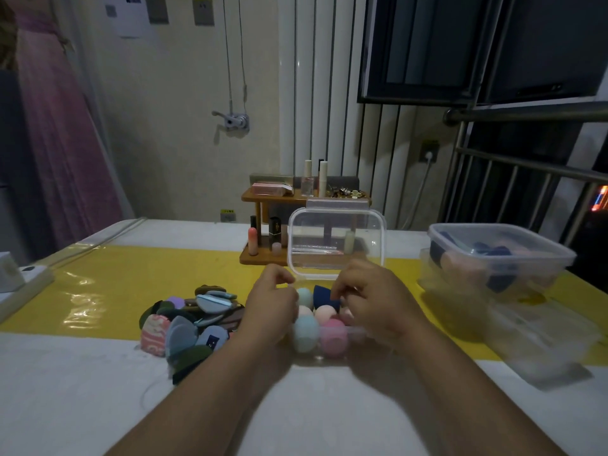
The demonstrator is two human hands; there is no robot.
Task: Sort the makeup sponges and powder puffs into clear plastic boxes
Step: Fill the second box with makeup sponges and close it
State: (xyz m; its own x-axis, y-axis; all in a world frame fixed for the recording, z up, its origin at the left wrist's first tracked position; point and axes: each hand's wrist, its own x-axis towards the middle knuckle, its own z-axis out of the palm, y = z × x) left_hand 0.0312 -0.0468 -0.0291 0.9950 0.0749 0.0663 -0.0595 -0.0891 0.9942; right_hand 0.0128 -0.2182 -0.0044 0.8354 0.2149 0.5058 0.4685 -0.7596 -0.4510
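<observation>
A clear plastic box (357, 331) sits open in front of me, and its clear lid (335, 225) stands upright behind it. Inside lie egg-shaped makeup sponges: a light blue one (305, 334), a pink one (334, 337), a peach one (324, 313) and a dark blue one (320, 296). My left hand (273, 311) curls around the box's left rim. My right hand (371, 304) reaches in from the right, with its fingertips on the dark blue sponge. A pile of flat powder puffs (187, 327) in grey, blue, green and pink lies just left of the box.
At the right, a second clear box (500, 240) holding dark blue and peach sponges rests on another clear box, with one more clear container (543, 343) in front. A wooden cosmetics rack (263, 256) stands behind the lid. A white box (13, 274) sits at the far left.
</observation>
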